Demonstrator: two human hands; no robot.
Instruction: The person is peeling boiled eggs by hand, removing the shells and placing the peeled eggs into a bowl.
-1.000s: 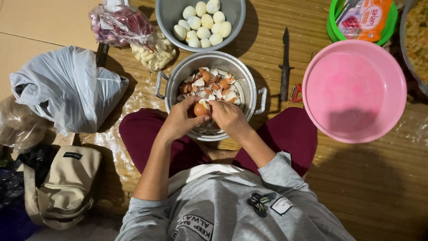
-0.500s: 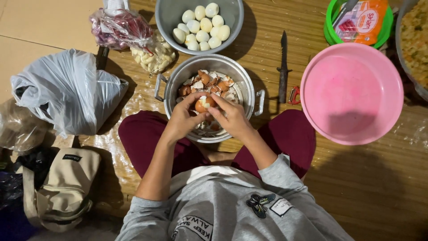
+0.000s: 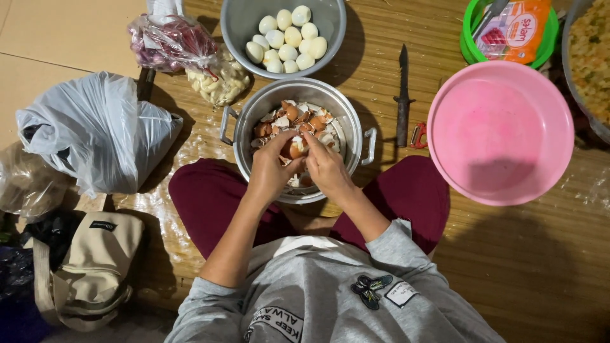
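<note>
Held at frame centre, above the two-handled metal pot [image 3: 356,130] of broken shells: a brown egg [image 3: 293,150], partly peeled. Gripped from the left by the left hand [image 3: 270,173], fingers curled around it; pinched from the right by the right hand [image 3: 326,168], fingertips closed on the shell. Placed directly above, top centre: grey bowl [image 3: 238,25] of peeled white eggs [image 3: 287,39]. Located right of the pot: knife [image 3: 402,95] and pink basin [image 3: 500,133].

Woven mat [image 3: 508,267] floor, warm brown — plain tan flooring [image 3: 63,38] upper left; soft overhead light
</note>
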